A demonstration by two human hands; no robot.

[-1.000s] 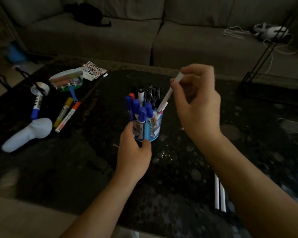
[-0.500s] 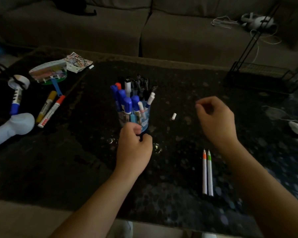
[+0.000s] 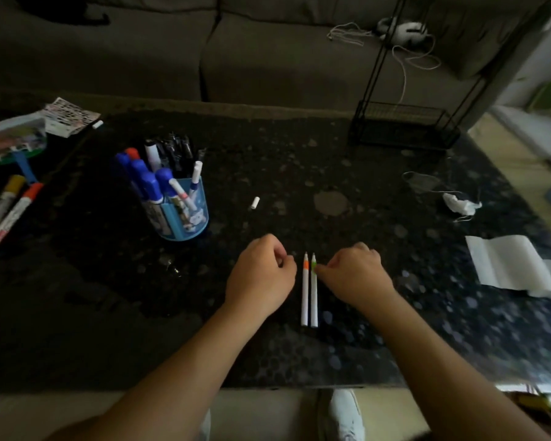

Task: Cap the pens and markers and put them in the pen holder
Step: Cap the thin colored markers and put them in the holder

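Two uncapped pens, both hands closing in

My right hand [image 3: 353, 272] touches fingertips to the green pen [image 3: 314, 291], nothing gripped; my left hand [image 3: 261, 275] curls loosely, empty, beside the orange pen [image 3: 304, 291]. Best pinch near the tip, then fetch the white cap [image 3: 255, 202]. The blue holder [image 3: 185, 214] already stands crowded with capped markers.

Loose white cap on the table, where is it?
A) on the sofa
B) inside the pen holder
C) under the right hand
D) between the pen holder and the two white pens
D: the white cap lies alone on the table, right of the blue pen holder and beyond the two white pens.
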